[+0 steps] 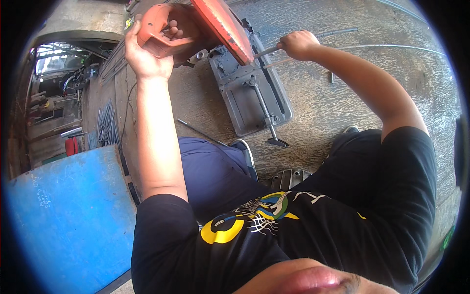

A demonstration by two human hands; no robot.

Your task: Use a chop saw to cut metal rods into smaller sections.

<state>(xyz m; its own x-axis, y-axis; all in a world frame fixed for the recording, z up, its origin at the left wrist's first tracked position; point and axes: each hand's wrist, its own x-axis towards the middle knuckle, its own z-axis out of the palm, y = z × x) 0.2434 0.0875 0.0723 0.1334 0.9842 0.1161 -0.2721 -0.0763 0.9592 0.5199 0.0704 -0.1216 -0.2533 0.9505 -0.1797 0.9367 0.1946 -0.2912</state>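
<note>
An orange-red cut-off saw (225, 27) stands on the floor, its guard above a grey metal base (254, 110). My left hand (149, 54) grips the saw's handle, fingers wrapped through its opening. My right hand (298, 45) is closed round a metal rod (338, 32), whose near end reaches toward the guard and base. The clamp screw (260, 103) runs along the base to a dark crank handle (278, 142). The guard hides where the rod meets the saw.
A long thin rod (382, 46) lies on the floor to the right, with a short piece (332, 77) nearby. A blue panel (73, 210) stands at left, beside bundled rods (106, 122). Another bar (200, 131) lies by my left foot.
</note>
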